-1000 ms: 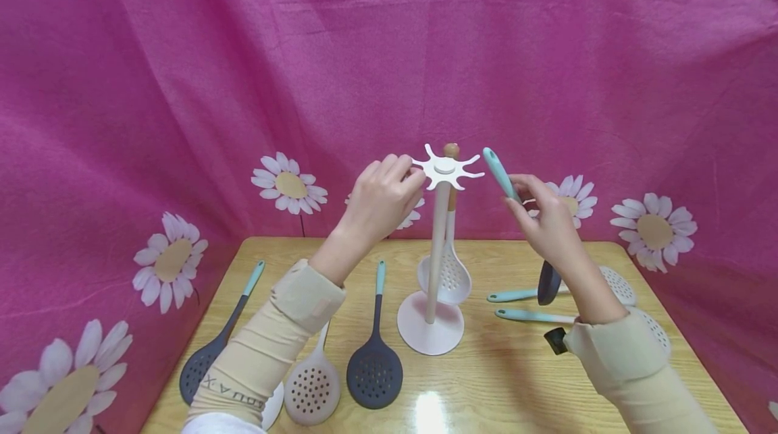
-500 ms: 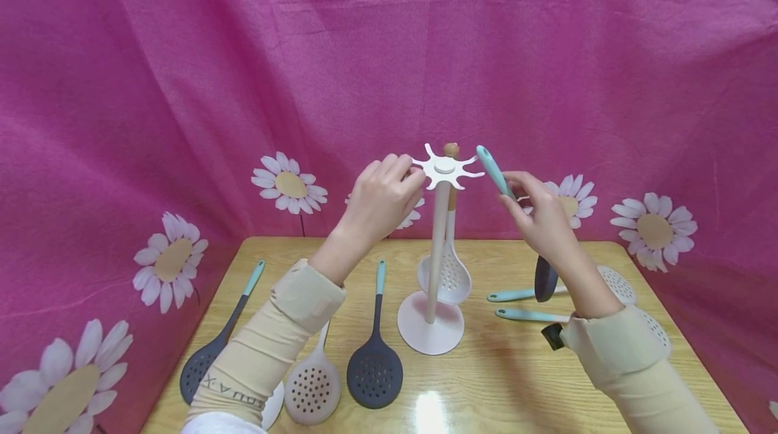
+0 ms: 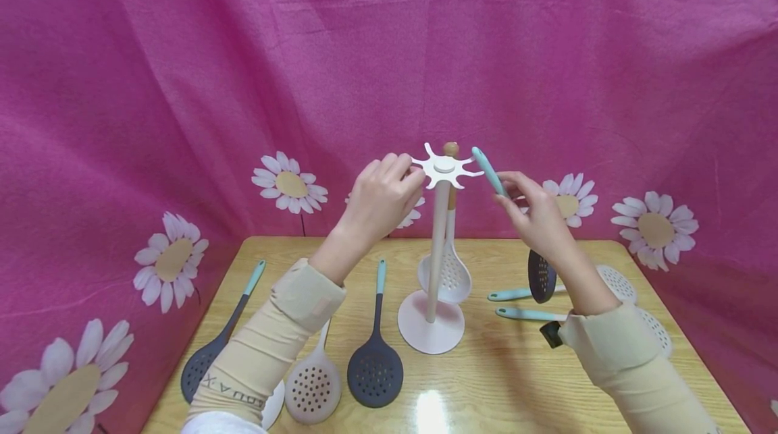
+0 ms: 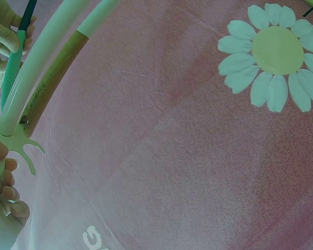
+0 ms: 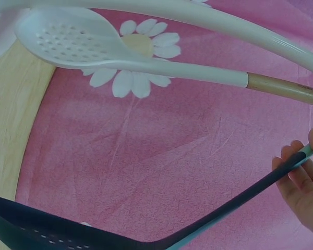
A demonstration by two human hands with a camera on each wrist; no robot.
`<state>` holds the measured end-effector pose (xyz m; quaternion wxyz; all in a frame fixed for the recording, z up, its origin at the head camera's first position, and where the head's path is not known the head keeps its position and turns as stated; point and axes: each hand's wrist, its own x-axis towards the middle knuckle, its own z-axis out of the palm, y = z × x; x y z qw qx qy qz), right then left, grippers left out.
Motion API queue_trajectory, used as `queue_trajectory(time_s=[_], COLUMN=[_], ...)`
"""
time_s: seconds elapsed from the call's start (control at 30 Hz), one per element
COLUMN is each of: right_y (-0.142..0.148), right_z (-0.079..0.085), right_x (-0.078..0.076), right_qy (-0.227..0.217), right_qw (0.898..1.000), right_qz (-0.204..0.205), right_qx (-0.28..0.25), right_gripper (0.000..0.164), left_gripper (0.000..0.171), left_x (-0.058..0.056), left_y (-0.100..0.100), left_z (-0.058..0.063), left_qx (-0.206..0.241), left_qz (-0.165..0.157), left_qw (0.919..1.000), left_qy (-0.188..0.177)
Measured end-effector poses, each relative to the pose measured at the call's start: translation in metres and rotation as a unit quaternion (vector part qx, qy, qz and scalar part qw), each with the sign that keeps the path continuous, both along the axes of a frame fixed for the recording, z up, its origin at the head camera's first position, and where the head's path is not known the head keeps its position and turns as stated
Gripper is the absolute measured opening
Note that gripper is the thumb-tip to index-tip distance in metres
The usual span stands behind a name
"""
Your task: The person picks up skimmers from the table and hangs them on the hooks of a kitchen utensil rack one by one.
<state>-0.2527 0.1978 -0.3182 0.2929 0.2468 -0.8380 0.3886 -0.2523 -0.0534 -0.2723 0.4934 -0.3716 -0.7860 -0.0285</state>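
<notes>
In the head view my left hand (image 3: 378,199) pinches one hook arm of the white utensil rack (image 3: 437,238), at its star-shaped top. My right hand (image 3: 539,212) holds a dark slotted skimmer (image 5: 214,216) by its teal handle (image 3: 488,171), between thumb and fingers. The handle's upper end is beside the rack's right-hand hooks; I cannot tell whether it touches them. Below the hand hangs the skimmer's perforated head (image 3: 541,277). A white slotted spoon (image 5: 146,65) with a wooden handle hangs at the rack's far side, its top partly hidden.
On the wooden table (image 3: 486,387) lie a dark skimmer (image 3: 375,373) at centre, a pale skimmer (image 3: 313,390) and another dark skimmer (image 3: 203,363) at left. Two pale skimmers with teal handles (image 3: 525,314) lie at right, partly behind my arm. A pink daisy cloth (image 3: 365,83) surrounds the table.
My right hand has shifted a little left, bringing the skimmer's handle end closer to the rack's hooks. The skimmer's head has swung left and turned its face into view. My left hand stays put.
</notes>
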Motion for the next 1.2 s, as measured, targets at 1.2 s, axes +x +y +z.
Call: queue_trajectory(time_s=[1.2], right_y=[-0.016], right_z=[-0.009], right_x=[0.0], right_qy=[-0.072], right_qw=[0.995], right_qz=[0.039], right_qx=[-0.052], right_gripper=[0.029], left_gripper=[0.005], left_x=[0.001], left_y=[0.001], left_z=[0.0], left_qx=[0.007], left_qz=[-0.004], left_qw=[1.0], left_qy=[0.002])
